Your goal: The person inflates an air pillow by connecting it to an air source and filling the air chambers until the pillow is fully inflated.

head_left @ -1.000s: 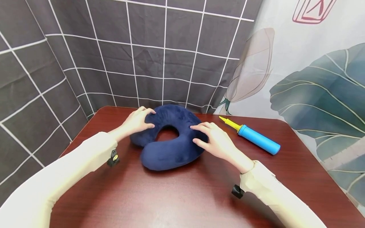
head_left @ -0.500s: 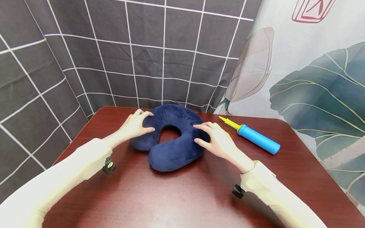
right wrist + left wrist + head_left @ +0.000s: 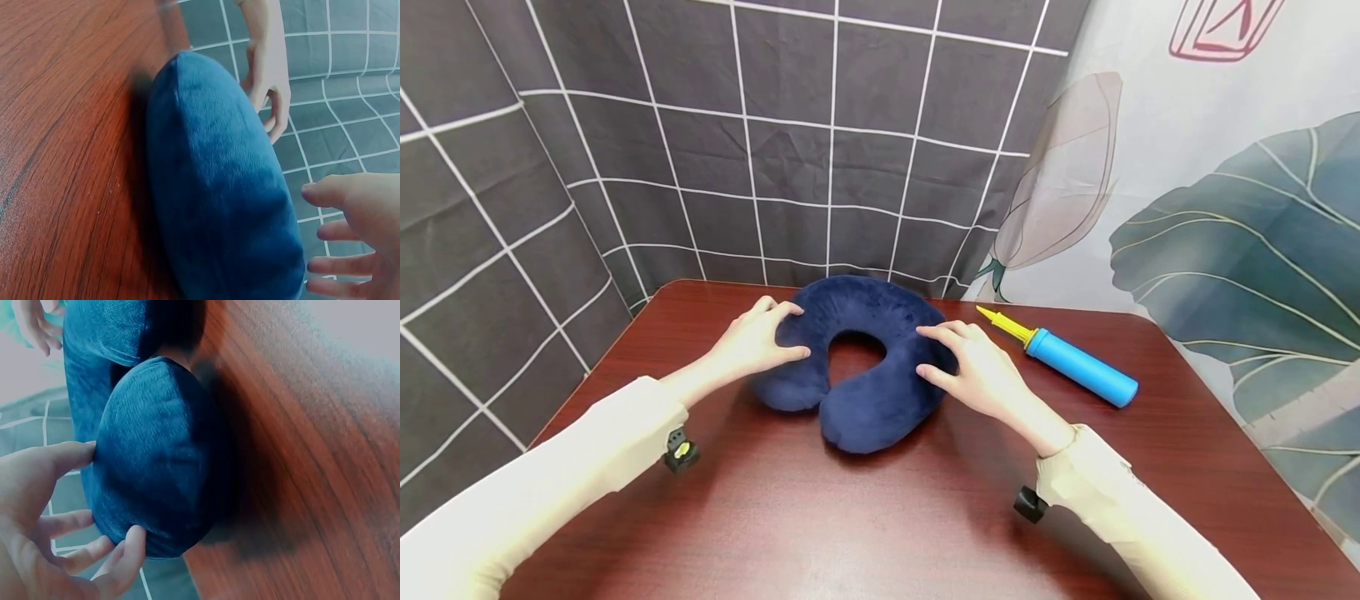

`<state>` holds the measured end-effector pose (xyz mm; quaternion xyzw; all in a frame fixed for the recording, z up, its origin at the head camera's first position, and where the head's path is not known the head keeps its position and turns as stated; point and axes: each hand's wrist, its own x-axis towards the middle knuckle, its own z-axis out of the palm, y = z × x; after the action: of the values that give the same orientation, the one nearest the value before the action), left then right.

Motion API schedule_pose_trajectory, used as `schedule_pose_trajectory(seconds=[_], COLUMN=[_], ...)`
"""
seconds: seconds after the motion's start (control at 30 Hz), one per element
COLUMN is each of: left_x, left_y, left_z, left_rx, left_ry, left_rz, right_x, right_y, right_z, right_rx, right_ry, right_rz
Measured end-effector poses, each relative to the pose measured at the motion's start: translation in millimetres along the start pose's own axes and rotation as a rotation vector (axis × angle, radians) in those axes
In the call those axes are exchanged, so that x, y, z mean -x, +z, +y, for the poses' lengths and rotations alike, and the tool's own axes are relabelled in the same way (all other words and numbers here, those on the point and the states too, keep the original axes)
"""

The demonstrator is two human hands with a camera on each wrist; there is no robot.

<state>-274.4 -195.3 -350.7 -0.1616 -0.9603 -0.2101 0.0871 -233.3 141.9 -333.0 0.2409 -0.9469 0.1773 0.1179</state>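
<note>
A navy plush neck pillow [image 3: 880,408] lies flat on the wooden table, its gap facing the front. On its left arm, my left hand [image 3: 757,337] grips the cushion between thumb and fingers. In the left wrist view, that hand's thumb [image 3: 72,456] rests against the top while the little finger reaches around the side of the pillow's end [image 3: 162,462]. Over the right side is my right hand [image 3: 977,371], fingers spread and loosely bent. The right wrist view has its fingertips right at the edge of the pillow [image 3: 219,169].
Right of the pillow lies a hand pump with a blue barrel [image 3: 1082,367] and yellow nozzle. The reddish-brown table [image 3: 850,533] ends at the back against a dark grid-patterned curtain [image 3: 790,158]. A white leaf-print curtain [image 3: 1247,250] hangs at the right.
The pillow has turned counterclockwise, its front end shifting right and its left end coming nearer. My left hand has come slightly nearer with it; the right has shifted slightly right.
</note>
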Motion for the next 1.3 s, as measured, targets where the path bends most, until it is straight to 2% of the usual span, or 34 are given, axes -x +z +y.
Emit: schedule_pose_trajectory(seconds=[0.33, 0.8, 1.0, 1.3], left_x=[6.0, 8.9, 6.8, 2.7], left_y=[3.8, 2.2, -3.4, -15.9], left_z=[6.8, 12.6, 13.3, 17.4], left_rx=[0.029, 0.045, 0.034, -0.011], left_ry=[0.002, 0.002, 0.031, 0.061], left_rz=[0.011, -0.032, -0.017, 0.026], right_x=[0, 0, 0, -5], right_y=[-1, 0, 6, 13], right_z=[5, 8, 10, 20], right_rx=[0.008, 0.007, -0.004, -0.049], right_ry=[0.014, 0.045, 0.037, -0.014], right_rz=[-0.008, -0.039, -0.057, -0.035])
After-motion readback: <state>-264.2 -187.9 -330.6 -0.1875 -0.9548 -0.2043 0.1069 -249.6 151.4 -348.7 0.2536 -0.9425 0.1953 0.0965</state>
